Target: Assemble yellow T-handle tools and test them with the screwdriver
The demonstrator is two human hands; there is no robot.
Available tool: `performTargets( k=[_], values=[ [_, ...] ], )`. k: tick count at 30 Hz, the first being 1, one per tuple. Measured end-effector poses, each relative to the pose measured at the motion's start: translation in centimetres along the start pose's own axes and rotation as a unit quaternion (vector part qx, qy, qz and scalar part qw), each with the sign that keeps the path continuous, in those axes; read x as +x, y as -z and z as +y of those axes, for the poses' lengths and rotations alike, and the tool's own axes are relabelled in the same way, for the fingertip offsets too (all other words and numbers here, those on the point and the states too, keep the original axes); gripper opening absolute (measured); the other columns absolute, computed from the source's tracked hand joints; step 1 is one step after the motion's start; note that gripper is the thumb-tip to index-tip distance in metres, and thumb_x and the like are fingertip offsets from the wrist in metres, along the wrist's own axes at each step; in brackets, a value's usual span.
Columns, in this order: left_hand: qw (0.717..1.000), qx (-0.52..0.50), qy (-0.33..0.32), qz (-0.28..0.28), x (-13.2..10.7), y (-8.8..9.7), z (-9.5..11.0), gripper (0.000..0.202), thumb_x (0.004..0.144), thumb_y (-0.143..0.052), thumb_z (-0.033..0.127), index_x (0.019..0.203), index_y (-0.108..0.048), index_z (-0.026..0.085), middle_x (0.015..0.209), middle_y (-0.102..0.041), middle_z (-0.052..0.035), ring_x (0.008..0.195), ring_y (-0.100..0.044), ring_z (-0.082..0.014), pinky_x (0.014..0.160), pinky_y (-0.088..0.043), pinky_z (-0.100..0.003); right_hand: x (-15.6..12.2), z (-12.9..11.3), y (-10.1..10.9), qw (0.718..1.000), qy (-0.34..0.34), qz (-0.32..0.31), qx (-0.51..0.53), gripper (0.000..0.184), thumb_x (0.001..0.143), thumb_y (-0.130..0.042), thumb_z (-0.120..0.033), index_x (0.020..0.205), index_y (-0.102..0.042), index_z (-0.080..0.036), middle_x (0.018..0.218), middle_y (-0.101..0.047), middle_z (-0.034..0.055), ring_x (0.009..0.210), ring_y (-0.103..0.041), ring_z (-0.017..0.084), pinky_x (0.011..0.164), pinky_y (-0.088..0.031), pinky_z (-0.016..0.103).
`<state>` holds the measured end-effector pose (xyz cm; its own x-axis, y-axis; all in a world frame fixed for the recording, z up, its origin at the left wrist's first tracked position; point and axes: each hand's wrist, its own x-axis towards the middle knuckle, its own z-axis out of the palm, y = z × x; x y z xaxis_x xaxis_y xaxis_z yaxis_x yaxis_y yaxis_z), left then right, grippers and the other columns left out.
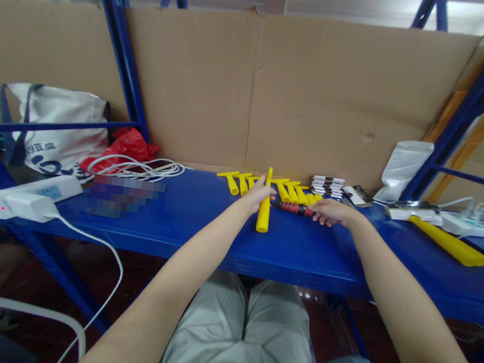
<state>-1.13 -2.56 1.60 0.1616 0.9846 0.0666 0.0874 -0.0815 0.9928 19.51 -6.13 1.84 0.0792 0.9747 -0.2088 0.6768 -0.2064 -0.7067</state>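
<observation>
My left hand (259,196) is closed around a yellow T-shaped plastic tool (263,217), its round handle end pointing toward me. To the right, my right hand (332,211) has its fingers curled at the near end of a red-and-black screwdriver (294,209), which lies low over the blue shelf. The tip of that screwdriver points left, toward the yellow tool, and is partly hidden. Behind my hands, several more yellow T-shaped tools (233,182) lie in a row along the cardboard.
A stack of small white packets (326,185) sits behind my right hand. At right are a long yellow piece (449,242) and a white power strip (479,227). Coiled white cable (149,168), a red bag (127,144) and another power strip (36,191) are at left on the blue shelf (199,229).
</observation>
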Motion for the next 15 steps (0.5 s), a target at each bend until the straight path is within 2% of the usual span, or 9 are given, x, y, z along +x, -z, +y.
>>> performTargets(
  k=[3, 5, 7, 10, 12, 15],
  values=[
    [0.998, 0.051, -0.023, -0.009, 0.0, -0.1, -0.1, 0.069, 0.072, -0.046, -0.001, 0.136, -0.040, 0.023, 0.096, -0.062, -0.0057, 0.060, -0.056, -0.0078, 0.054, -0.044, -0.019, 0.2, 0.2, 0.4, 0.998, 0.017, 0.027, -0.048, 0.019, 0.086, -0.050, -0.030, 0.074, -0.056, -0.015, 0.069, -0.064, 0.0036, 0.044, -0.048, 0.006, 0.039, -0.034, 0.018],
    [0.995, 0.088, -0.042, -0.023, 0.2, -0.1, -0.3, 0.067, 0.071, -0.046, -0.003, 0.134, -0.045, 0.020, 0.103, -0.063, -0.0079, 0.067, -0.058, -0.0091, 0.058, -0.046, -0.019, 0.6, 0.5, 0.8, 0.989, 0.030, 0.084, -0.120, 0.020, 0.085, -0.048, -0.026, 0.074, -0.058, -0.014, 0.071, -0.066, 0.0057, 0.046, -0.051, 0.008, 0.042, -0.036, 0.019],
    [0.990, 0.121, -0.063, -0.042, 0.5, -0.1, -0.7, 0.065, 0.071, -0.048, -0.003, 0.131, -0.049, 0.019, 0.112, -0.062, -0.0092, 0.073, -0.060, -0.0108, 0.062, -0.048, -0.021, 1.2, 1.0, 1.4, 0.963, 0.042, 0.162, -0.212, 0.021, 0.084, -0.046, -0.024, 0.076, -0.063, -0.012, 0.074, -0.067, 0.0083, 0.054, -0.058, 0.012, 0.049, -0.040, 0.021],
    [0.977, 0.180, -0.103, -0.045, 1.1, 0.0, -1.4, 0.066, 0.070, -0.048, -0.002, 0.132, -0.048, 0.019, 0.121, -0.060, -0.0098, 0.076, -0.063, -0.0127, 0.067, -0.050, -0.024, 2.5, 2.4, 2.5, 0.919, 0.063, 0.251, -0.298, 0.023, 0.081, -0.046, -0.020, 0.084, -0.068, -0.012, 0.086, -0.069, 0.0123, 0.079, -0.064, 0.020, 0.066, -0.045, 0.024],
    [0.968, 0.214, -0.121, -0.045, 1.3, 0.1, -1.7, 0.066, 0.070, -0.048, -0.002, 0.133, -0.048, 0.018, 0.125, -0.058, -0.0102, 0.081, -0.064, -0.0150, 0.073, -0.051, -0.027, 3.2, 3.6, 3.5, 0.905, 0.053, 0.280, -0.316, 0.027, 0.080, -0.045, -0.017, 0.092, -0.068, -0.013, 0.094, -0.069, 0.0137, 0.089, -0.063, 0.022, 0.073, -0.045, 0.027],
    [0.956, 0.249, -0.149, -0.046, 1.1, 0.1, -1.6, 0.062, 0.071, -0.048, -0.001, 0.129, -0.052, 0.018, 0.129, -0.056, -0.0082, 0.096, -0.062, -0.0182, 0.085, -0.049, -0.031, 4.1, 5.8, 5.0, 0.901, 0.003, 0.297, -0.315, 0.032, 0.079, -0.047, -0.020, 0.105, -0.066, -0.016, 0.104, -0.066, 0.0140, 0.096, -0.061, 0.024, 0.081, -0.046, 0.031]
  ],
)
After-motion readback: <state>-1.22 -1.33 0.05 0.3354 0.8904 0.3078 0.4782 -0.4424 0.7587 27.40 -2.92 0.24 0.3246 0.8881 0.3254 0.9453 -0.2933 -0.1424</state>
